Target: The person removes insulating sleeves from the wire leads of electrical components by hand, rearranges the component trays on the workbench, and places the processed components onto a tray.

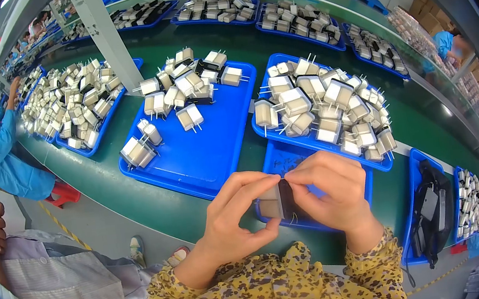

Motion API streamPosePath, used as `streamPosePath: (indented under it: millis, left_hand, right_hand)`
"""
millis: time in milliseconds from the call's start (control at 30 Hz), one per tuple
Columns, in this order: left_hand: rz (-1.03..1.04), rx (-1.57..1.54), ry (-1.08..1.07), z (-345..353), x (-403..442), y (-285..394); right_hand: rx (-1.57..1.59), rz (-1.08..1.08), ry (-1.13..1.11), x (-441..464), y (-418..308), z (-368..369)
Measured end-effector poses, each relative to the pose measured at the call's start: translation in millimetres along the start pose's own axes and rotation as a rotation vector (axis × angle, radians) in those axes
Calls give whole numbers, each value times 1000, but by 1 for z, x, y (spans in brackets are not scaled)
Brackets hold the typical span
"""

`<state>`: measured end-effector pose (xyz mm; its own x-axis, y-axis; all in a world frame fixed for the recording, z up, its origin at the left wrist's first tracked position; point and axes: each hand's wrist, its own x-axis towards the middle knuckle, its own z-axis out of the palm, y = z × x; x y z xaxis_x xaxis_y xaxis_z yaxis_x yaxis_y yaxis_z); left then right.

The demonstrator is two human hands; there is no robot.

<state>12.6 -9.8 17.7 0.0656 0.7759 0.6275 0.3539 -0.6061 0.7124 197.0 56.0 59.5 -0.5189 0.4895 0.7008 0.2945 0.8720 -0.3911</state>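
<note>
My left hand (pixel 230 219) curls its thumb and fingers around a power adapter with a beige body (pixel 270 204) and a dark end. My right hand (pixel 332 195) pinches that dark end; whether it is a separate piece I cannot tell. Both hands are over the near rim of a small blue tray (pixel 283 155), partly covering it. Beyond my left hand, a wide blue tray (pixel 198 157) carries pronged adapters, mostly at its far side. Another blue tray (pixel 311 145), beyond my right hand, is heaped with similar adapters (pixel 295 102).
A metal post (pixel 106 37) rises behind the trays. Further adapter trays (pixel 302 27) line the far side of the green bench (pixel 95 167). At right, a blue tray holds black items (pixel 431 203). A co-worker in blue (pixel 10 156) and another person (pixel 59 285) are at left.
</note>
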Motion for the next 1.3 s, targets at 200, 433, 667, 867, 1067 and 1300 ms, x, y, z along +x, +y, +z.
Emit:
streamPosePath:
  millis: [200, 433, 667, 867, 1067, 1300]
  left_hand:
    - [-36, -9, 19, -3, -2, 0]
    - [-116, -90, 83, -1, -6, -12]
    - [-108, -137, 117, -6, -5, -11]
    - [-150, -114, 44, -4, -22, -18]
    - [-217, -160, 157, 14, -47, -19]
    - [-82, 60, 378, 31, -77, -35]
  right_hand:
    - [-2, -129, -60, 3, 1, -1]
    - [41, -87, -124, 4, 0, 0]
    - [233, 63, -147, 2, -1, -1]
    - [196, 51, -246, -6, -1, 6]
    - [224, 170, -598, -7, -5, -12]
    - [318, 63, -557, -27, -9, 16]
